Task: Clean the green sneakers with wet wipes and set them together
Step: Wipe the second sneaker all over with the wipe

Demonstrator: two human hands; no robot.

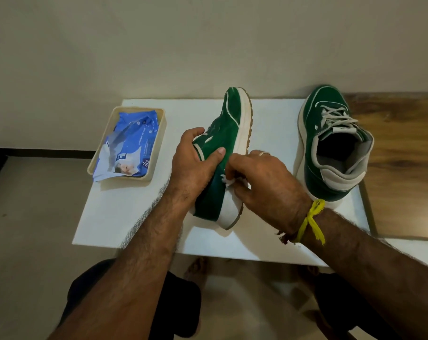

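White tabletop [144, 217] against beige wall [134, 45]; left hand [191, 163] gripping tilted sneaker [222, 133], right hand [264, 182] pinching wipe [226, 181].

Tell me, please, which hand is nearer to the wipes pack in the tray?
Left. The left hand grips the tipped sneaker just right of the wipes pack; the right hand is farther right, at that sneaker's heel.

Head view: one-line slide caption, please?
Left hand holds a tipped green sneaker while right hand rubs it with a wet wipe.
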